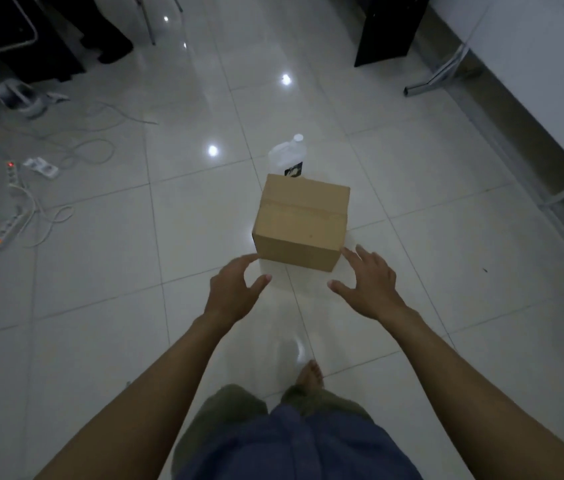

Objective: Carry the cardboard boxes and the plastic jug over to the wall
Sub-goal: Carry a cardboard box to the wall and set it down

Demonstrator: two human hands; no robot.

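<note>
Both hands spread beside box.

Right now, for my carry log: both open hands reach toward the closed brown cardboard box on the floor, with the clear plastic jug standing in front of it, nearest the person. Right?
Not quite. The head view shows the clear plastic jug standing behind the closed brown cardboard box, on its far side. Left hand and right hand are open, reaching.

Spread hands near cardboard box

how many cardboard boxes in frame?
1. The cardboard box sits on the tiled floor just ahead of both open hands, with the plastic jug right behind it. The task mentions several boxes; any others are out of view.
</note>
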